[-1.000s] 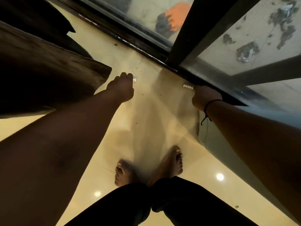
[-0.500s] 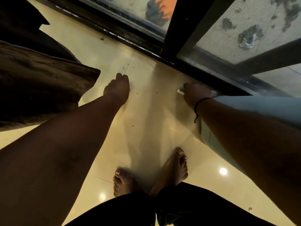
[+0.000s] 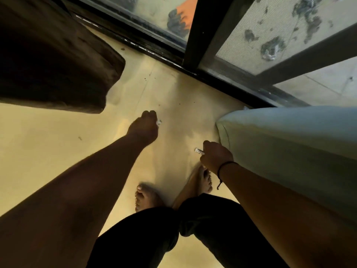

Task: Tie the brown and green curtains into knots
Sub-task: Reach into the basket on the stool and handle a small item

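Open floor [image 3: 58, 151] runs between the brown curtain [image 3: 54, 60] hanging on the left and the green curtain [image 3: 289, 151] on the right, wide enough for both arms. Ahead, the dark door frame [image 3: 195, 31] and its track close off the way, and bare feet [image 3: 146, 196] stand below.

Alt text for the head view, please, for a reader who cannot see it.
Both hands, left hand and right hand, each grip a small pale item above a glossy floor, brown curtain hanging left, green curtain right, neither held.
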### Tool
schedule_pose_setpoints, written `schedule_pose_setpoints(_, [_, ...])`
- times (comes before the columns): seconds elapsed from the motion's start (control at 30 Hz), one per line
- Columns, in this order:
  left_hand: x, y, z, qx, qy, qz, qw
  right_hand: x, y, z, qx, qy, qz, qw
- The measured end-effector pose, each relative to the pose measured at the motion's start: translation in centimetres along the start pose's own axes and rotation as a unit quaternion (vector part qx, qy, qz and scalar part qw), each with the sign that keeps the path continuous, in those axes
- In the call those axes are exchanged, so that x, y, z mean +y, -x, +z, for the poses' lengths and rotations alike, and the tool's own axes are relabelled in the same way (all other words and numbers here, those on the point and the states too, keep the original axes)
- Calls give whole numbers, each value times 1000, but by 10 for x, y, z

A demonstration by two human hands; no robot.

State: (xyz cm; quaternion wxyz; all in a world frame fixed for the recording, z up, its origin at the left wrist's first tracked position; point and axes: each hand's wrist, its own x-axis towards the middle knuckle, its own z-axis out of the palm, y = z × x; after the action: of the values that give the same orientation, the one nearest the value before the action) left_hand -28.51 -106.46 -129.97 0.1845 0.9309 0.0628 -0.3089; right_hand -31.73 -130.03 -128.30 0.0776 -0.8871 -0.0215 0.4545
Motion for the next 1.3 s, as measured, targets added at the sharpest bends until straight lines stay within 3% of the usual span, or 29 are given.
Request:
schedule_pose_setpoints(0.1, [25, 67, -17, 24, 122, 37, 992, -4, 53, -22, 7, -7, -4, 1000])
schedule_pose_setpoints(0.17, [39, 119, -37, 5, 162, 14, 987, -10, 92, -43, 7, -6, -10, 1000])
schedule_pose_setpoints(0.4, [88, 311, -123, -71, 248, -80, 963, -30, 239, -106, -12, 12, -82, 996])
schedule_pose_setpoints(0.6, [153, 405, -170, -56, 243, -58, 967, -5, 353, -141, 17, 12, -123, 992])
schedule_pose_setpoints(0.77, [223, 444, -194, -57, 275, -22, 960, 58, 466, -148, 113, -22, -107, 988])
schedule_pose_setpoints(0.93, [308, 516, -191, -94, 480, -16, 872, 153, 581, -143, 167, -10, -58, 984])
schedule_pose_setpoints(1.03, [352, 564, -169, -135, 475, 7, 870, 207, 637, -132, 200, -16, -7, 980])
schedule_pose_setpoints(1.2, [442, 622, -124, -166, 402, 39, 899, 302, 727, -119, 270, -33, 61, 960])
schedule_pose_setpoints(1.3, [513, 656, -89, -187, 410, 46, 891, 368, 772, -105, 298, -49, 100, 948])
